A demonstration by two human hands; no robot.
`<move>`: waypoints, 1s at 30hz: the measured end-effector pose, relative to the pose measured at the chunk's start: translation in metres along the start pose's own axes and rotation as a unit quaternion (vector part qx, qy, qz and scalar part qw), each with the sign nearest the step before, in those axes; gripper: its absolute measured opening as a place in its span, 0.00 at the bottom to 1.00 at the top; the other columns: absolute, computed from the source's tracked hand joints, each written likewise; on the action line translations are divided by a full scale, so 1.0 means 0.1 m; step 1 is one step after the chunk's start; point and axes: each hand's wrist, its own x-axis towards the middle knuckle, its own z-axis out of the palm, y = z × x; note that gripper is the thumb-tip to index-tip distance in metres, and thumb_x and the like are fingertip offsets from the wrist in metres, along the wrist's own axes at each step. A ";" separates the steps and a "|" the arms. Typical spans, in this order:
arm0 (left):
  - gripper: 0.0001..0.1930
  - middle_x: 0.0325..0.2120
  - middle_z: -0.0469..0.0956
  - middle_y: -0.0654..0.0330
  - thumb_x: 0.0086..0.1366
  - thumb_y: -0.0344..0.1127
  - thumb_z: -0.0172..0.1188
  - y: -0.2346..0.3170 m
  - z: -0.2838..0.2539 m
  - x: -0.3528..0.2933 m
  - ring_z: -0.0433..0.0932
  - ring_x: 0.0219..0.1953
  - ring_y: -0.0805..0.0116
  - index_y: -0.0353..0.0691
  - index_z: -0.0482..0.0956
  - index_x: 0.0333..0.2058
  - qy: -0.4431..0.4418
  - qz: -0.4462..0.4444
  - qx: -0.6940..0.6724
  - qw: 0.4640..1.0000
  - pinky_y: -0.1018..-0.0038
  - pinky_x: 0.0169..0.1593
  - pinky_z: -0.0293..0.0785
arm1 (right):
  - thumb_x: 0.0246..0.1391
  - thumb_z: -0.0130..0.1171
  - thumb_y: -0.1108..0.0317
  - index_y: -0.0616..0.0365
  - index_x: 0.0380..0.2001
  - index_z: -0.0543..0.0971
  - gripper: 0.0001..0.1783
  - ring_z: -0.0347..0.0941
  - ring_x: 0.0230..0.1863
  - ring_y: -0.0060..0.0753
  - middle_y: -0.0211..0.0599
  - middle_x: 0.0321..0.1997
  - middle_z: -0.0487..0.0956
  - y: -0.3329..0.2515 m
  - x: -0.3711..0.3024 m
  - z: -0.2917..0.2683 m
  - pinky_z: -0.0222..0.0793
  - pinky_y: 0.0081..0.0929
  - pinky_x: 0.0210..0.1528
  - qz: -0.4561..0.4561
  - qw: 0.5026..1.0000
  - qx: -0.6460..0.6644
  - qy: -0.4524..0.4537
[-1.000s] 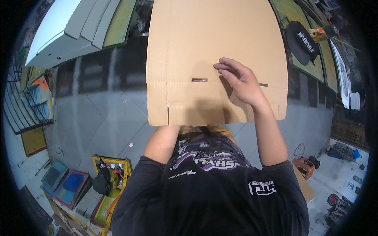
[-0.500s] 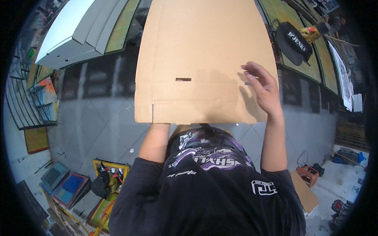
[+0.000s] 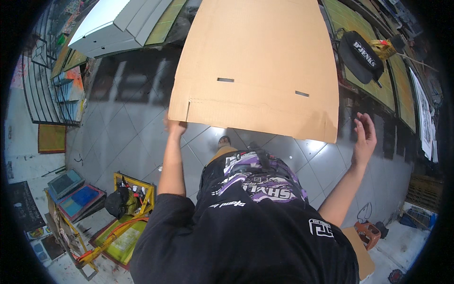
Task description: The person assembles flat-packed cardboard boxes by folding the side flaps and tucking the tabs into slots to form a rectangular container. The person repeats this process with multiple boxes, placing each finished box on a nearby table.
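Note:
A large flat sheet of brown cardboard (image 3: 260, 57) stretches away in front of me, with two small slots and a slit near its close edge. My left hand (image 3: 175, 125) grips its near left corner; part of the fingers is hidden behind the board. To the right of the sheet, my right hand (image 3: 365, 135) is in the air, fingers loosely curled and apart, holding nothing. A gap separates it from the cardboard's right edge.
White flat boxes (image 3: 118, 28) are stacked at the far left. A black cap (image 3: 362, 57) lies on a green-yellow surface (image 3: 347, 26) at the right. Lower left stands a yellow frame (image 3: 149, 194) with a dark bag. An orange stool (image 3: 368, 234) sits at lower right, beside another cardboard piece (image 3: 357, 251).
My right hand has moved off the cardboard, out to the right and down. The sheet has tilted and shifted away slightly, and my left hand now shows at its near left corner.

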 end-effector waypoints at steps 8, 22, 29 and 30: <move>0.27 0.53 0.67 0.52 0.60 0.31 0.53 0.67 0.35 -0.96 0.67 0.54 0.63 0.35 0.59 0.58 -0.312 0.081 -0.445 0.835 0.68 0.54 0.65 | 0.53 0.53 0.67 0.55 0.51 0.71 0.21 0.67 0.54 0.38 0.41 0.48 0.76 -0.17 -0.51 0.75 0.53 0.44 0.59 -0.230 0.926 -0.121 -0.276; 0.25 0.50 0.69 0.52 0.63 0.45 0.44 1.65 0.53 -1.28 0.68 0.53 0.58 0.34 0.62 0.54 -0.301 0.025 -0.807 0.507 0.60 0.56 0.62 | 0.51 0.50 0.70 0.56 0.50 0.69 0.21 0.66 0.52 0.39 0.37 0.45 0.74 -0.34 -0.70 1.27 0.44 0.53 0.60 -0.343 0.875 -0.146 -0.308; 0.44 0.60 0.59 0.51 0.54 0.57 0.58 0.59 0.64 -0.90 0.62 0.59 0.60 0.32 0.54 0.60 -0.220 -0.044 -0.252 0.941 0.69 0.60 0.56 | 0.44 0.58 0.71 0.60 0.50 0.68 0.26 0.65 0.53 0.48 0.47 0.51 0.70 -0.21 -0.43 0.80 0.60 0.36 0.55 -0.325 0.939 -0.053 -0.101; 0.39 0.58 0.61 0.52 0.56 0.53 0.57 0.52 0.51 -0.92 0.61 0.59 0.61 0.33 0.57 0.59 -0.182 0.004 -0.296 0.938 0.66 0.60 0.56 | 0.45 0.58 0.71 0.61 0.51 0.67 0.27 0.66 0.53 0.47 0.47 0.51 0.70 -0.12 -0.33 0.65 0.61 0.36 0.55 -0.300 0.946 -0.096 -0.072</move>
